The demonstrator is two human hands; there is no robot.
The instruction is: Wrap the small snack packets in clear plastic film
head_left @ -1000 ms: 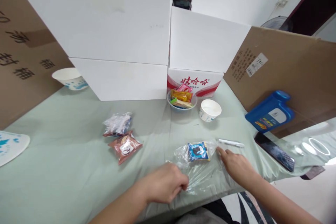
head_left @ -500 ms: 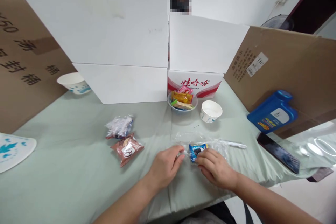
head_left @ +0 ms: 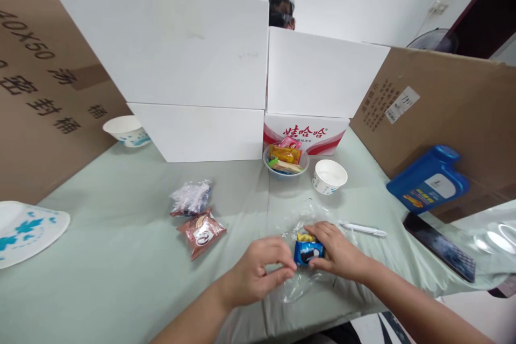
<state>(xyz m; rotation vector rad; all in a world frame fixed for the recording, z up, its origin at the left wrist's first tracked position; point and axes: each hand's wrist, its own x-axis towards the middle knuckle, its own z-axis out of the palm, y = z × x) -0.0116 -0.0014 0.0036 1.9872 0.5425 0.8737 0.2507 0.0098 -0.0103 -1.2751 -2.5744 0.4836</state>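
A small blue snack packet (head_left: pixel 308 251) lies wrapped in a clear plastic bag (head_left: pixel 303 215) on the pale green tablecloth near the front edge. My right hand (head_left: pixel 337 251) is closed over the packet and the plastic from the right. My left hand (head_left: pixel 258 273) pinches the plastic just left of the packet, thumb and fingers pressed together. A bit of yellow shows above the packet.
A brown snack packet (head_left: pixel 201 232) and a crinkled clear packet (head_left: pixel 191 198) lie to the left. Behind are a glass bowl of snacks (head_left: pixel 285 158), a paper cup (head_left: pixel 329 176), a white pen (head_left: pixel 363 229), a phone (head_left: pixel 440 245), a blue bottle (head_left: pixel 428 178), a paper bowl (head_left: pixel 126 130), white boxes (head_left: pixel 193 80) and cardboard walls (head_left: pixel 443 113).
Both hands have come together on the packet. The flat plastic bag has been gathered around it, and the packet has shifted a little nearer to me. The camera view tilted slightly.
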